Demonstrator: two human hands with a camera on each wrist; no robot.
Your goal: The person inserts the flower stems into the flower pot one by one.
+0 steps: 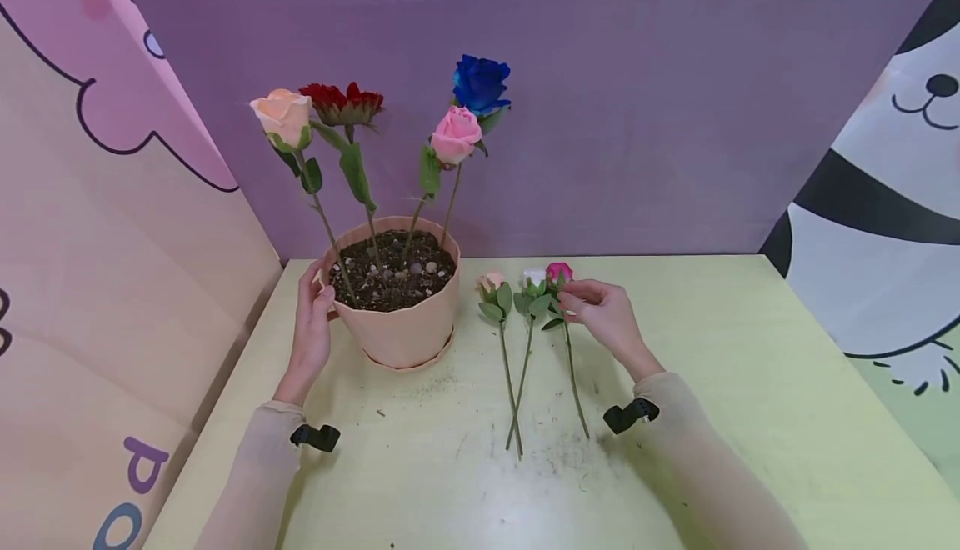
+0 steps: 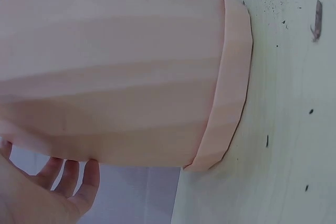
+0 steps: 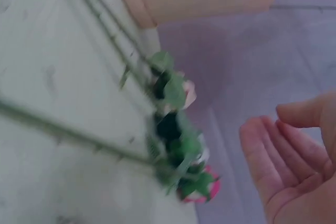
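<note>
A pale pink flower pot (image 1: 397, 333) holds soil with a peach rose (image 1: 283, 119), a dark red flower (image 1: 345, 106), a pink rose (image 1: 456, 135) and a blue rose (image 1: 482, 83) upright in it. My left hand (image 1: 311, 333) rests against the pot's left side; in the left wrist view its slightly bent fingertips (image 2: 92, 169) touch the wall. On the table lie a small peach rose (image 1: 492, 282), a white rose (image 1: 534, 277) and a hot pink rose (image 1: 559, 272). Over the hot pink one hovers my right hand (image 1: 603, 312), its fingers apart from the flower in the right wrist view.
The pale yellow table (image 1: 720, 350) carries scattered soil crumbs and bits (image 1: 562, 450). A purple backdrop (image 1: 637, 117) rises behind it, with a cartoon-printed panel on each side. Stems of the peach and white roses cross near their lower ends.
</note>
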